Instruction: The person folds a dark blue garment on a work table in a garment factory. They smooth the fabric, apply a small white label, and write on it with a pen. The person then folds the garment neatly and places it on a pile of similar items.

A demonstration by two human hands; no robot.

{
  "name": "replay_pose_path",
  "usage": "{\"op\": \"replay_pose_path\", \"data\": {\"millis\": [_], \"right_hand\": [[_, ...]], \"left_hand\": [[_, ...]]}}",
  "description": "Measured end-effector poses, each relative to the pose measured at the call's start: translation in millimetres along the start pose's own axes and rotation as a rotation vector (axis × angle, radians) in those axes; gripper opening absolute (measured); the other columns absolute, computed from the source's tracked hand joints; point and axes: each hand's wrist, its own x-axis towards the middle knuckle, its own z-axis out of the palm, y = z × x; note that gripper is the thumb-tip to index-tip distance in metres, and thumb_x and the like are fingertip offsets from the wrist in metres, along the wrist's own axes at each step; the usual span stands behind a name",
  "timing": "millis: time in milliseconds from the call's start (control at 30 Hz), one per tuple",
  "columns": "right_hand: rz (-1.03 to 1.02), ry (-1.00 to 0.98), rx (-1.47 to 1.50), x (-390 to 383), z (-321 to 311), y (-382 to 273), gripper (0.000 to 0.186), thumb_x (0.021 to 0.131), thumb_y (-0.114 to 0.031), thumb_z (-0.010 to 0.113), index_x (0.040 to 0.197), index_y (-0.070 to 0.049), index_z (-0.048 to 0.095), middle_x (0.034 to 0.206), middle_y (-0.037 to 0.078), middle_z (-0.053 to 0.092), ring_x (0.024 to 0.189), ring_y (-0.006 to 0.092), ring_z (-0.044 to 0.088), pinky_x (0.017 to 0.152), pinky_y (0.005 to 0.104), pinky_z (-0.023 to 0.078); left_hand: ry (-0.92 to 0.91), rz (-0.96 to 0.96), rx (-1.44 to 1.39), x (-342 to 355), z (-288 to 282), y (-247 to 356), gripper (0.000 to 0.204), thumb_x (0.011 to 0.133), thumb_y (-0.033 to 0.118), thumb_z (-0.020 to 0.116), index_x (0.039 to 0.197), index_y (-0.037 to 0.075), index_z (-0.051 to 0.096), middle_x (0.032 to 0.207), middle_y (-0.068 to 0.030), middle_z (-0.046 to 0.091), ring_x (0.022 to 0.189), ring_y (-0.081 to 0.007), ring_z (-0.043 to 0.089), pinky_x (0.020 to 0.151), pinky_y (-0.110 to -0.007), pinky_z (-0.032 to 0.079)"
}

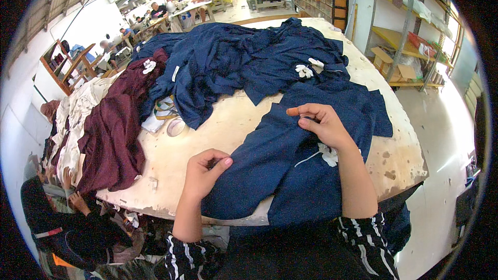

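Note:
A navy blue fabric piece (259, 171) lies over the near part of the table, its left edge running up between my hands. At that edge, my left hand (203, 173) is closed in a pinch of thumb and forefinger on the cloth. My right hand (326, 127) pinches at the upper part of the same fabric, its forefinger bent with an orange tip; the exact grip is partly hidden by the fingers. Below my right wrist rests a small white bundle (328, 154), with a thin white strip reaching left across the navy cloth.
A big navy fabric heap (207, 57) covers the far side of the pale wooden table (228, 119). Maroon cloth (116, 124) and cream cloth (72, 119) hang at the left. A tape roll (176, 127) sits mid-table. Another person (67, 223) works at lower left; shelves (399, 41) stand right.

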Motion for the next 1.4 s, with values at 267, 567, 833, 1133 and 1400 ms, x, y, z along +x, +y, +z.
{"op": "replay_pose_path", "data": {"millis": [267,567,833,1133,1400], "right_hand": [[-0.117,-0.001,-0.402,2.0,-9.2,0.6,0.019,0.072,0.002,0.064,0.090,-0.004,0.068,0.095,0.007,0.067,0.086,0.0160,0.062,0.080,0.0255,0.047],[-0.356,0.008,-0.414,-1.4,-10.8,-3.7,0.021,0.053,0.011,0.056,0.061,-0.007,0.065,0.077,0.003,0.069,0.074,0.0148,0.061,0.100,0.0427,0.032],[-0.435,0.047,-0.450,0.2,-13.5,0.0,0.020,0.056,0.009,0.058,0.062,-0.009,0.065,0.075,0.002,0.068,0.075,0.0159,0.061,0.102,0.0437,0.031],[-0.486,0.183,-0.784,-13.0,67.3,-13.2,0.020,0.073,-0.005,0.058,0.090,-0.014,0.065,0.103,0.006,0.057,0.105,0.0242,0.050,0.106,0.0523,0.014],[-0.212,-0.207,-0.564,-9.4,50.3,7.6,0.009,0.079,-0.017,0.061,0.084,-0.009,0.062,0.081,0.005,0.060,0.087,0.0207,0.056,0.098,0.0432,0.026]], "left_hand": [[0.185,0.600,0.620,1.0,-1.4,7.1,0.012,0.068,0.006,0.071,0.078,0.006,0.065,0.072,-0.0062,0.061,0.062,-0.0186,0.057,0.058,-0.027,0.044],[0.258,1.118,1.019,-21.9,-11.8,-5.3,0.014,0.061,0.005,0.068,0.074,0.007,0.063,0.076,-0.0043,0.062,0.059,-0.0160,0.057,0.051,-0.028,0.044],[0.302,1.154,0.983,-26.3,-11.4,-13.7,0.013,0.062,0.005,0.068,0.075,0.006,0.064,0.076,-0.0056,0.063,0.059,-0.0167,0.059,0.052,-0.027,0.047],[-0.036,0.133,0.153,-14.7,8.5,14.6,0.015,0.075,0.011,0.070,0.086,0.002,0.064,0.080,-0.0048,0.065,0.074,-0.0103,0.059,0.068,-0.023,0.047],[-0.080,0.071,0.275,-30.3,-3.5,24.3,0.012,0.076,0.005,0.067,0.086,0.002,0.063,0.076,-0.0024,0.063,0.071,-0.0077,0.056,0.066,-0.023,0.045]]}}
